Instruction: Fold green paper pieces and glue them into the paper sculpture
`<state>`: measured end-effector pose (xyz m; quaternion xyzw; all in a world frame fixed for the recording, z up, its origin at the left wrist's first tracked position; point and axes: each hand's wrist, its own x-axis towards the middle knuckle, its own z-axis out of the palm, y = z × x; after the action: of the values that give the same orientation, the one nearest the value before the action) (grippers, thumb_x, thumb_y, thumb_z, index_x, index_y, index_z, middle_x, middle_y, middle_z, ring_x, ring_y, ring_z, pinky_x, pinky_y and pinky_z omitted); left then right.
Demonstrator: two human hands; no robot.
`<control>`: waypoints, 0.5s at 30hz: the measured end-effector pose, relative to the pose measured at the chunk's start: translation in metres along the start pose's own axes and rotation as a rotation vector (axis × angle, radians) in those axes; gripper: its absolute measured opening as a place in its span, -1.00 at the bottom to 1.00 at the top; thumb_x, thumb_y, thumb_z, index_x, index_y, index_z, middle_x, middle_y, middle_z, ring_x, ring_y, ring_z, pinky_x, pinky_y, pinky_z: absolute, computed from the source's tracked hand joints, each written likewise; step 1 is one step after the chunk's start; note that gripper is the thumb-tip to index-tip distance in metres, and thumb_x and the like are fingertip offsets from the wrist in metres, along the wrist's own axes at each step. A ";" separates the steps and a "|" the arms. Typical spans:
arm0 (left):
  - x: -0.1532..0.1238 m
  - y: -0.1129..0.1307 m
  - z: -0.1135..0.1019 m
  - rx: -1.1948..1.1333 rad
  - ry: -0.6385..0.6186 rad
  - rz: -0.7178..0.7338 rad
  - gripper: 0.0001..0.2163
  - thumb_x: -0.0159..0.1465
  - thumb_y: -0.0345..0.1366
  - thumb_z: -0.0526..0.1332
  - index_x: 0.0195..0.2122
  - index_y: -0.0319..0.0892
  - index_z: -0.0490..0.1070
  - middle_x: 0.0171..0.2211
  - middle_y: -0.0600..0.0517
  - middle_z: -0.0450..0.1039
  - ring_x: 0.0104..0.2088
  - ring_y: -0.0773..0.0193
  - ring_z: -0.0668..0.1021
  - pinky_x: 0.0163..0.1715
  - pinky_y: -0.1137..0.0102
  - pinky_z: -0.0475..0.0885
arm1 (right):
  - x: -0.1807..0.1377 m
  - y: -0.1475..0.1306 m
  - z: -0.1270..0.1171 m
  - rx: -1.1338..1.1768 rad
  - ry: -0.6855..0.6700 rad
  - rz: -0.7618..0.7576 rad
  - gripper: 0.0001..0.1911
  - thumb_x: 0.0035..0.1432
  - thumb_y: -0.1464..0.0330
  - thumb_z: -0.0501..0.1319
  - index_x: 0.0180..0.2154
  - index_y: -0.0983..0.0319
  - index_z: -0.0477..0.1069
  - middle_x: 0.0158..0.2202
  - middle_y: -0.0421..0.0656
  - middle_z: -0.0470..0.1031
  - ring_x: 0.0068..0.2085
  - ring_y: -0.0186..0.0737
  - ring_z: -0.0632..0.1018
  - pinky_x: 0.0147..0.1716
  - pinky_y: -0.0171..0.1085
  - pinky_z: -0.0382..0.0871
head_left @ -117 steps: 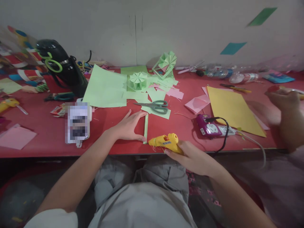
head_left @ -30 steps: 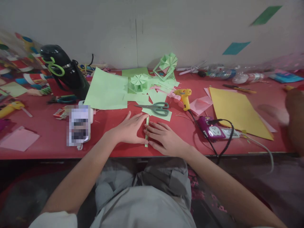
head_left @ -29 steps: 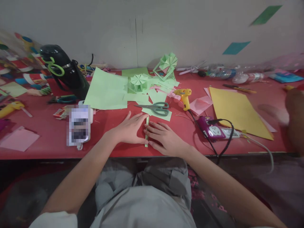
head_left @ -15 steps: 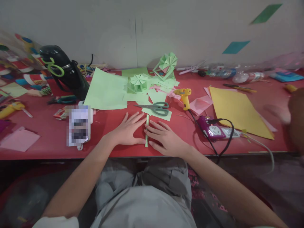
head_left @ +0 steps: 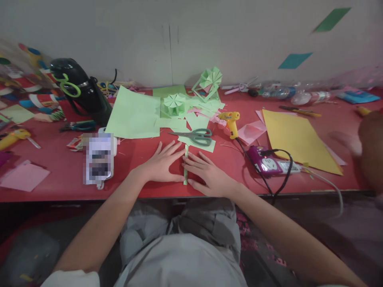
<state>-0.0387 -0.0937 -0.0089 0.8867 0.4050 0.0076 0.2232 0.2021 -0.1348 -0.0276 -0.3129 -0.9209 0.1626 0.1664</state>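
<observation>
A narrow light-green paper strip lies upright in the view on the red table, between my two hands. My left hand is spread, its index finger and thumb tips touching the strip's left edge. From the other side, my right hand rests with fingers apart, their tips on or against the strip's right edge. Just beyond them lie grey-green scissors, partly over a light-green paper scrap. Folded green paper pieces, one round-topped and one with a frame, stand farther back.
A large green sheet, a yellow glue gun, a purple power socket with cables and a yellow sheet lie around. At left are a phone and a black flask. Another person's blurred arm is at right.
</observation>
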 end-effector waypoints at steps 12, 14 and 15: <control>0.002 -0.001 0.000 -0.002 -0.006 -0.010 0.01 0.09 0.35 0.15 0.44 0.01 -0.23 0.47 -0.07 -0.40 0.44 -0.11 -0.25 0.34 -0.14 -0.37 | -0.001 -0.001 0.002 -0.031 0.015 0.019 -0.53 0.28 0.27 0.11 0.18 0.27 0.31 0.35 0.02 0.20 0.42 0.01 0.03 0.38 0.17 -0.11; 0.004 -0.001 0.000 0.008 -0.012 -0.012 0.03 0.07 0.37 0.15 0.44 0.00 -0.24 0.47 -0.08 -0.40 0.44 -0.11 -0.26 0.33 -0.15 -0.39 | -0.001 -0.001 0.002 -0.034 0.023 0.018 -0.55 0.28 0.27 0.11 0.16 0.24 0.34 0.34 0.00 0.21 0.43 0.01 0.02 0.37 0.18 -0.10; 0.005 -0.001 0.000 0.012 -0.014 -0.010 0.03 0.07 0.37 0.15 0.44 0.00 -0.24 0.47 -0.07 -0.40 0.44 -0.12 -0.26 0.33 -0.16 -0.39 | -0.001 -0.001 0.002 -0.035 0.027 0.019 -0.56 0.28 0.27 0.12 0.16 0.23 0.35 0.35 -0.01 0.21 0.43 0.01 0.02 0.37 0.18 -0.09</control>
<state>-0.0363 -0.0897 -0.0103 0.8859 0.4081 -0.0021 0.2206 0.2016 -0.1369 -0.0293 -0.3268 -0.9182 0.1438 0.1716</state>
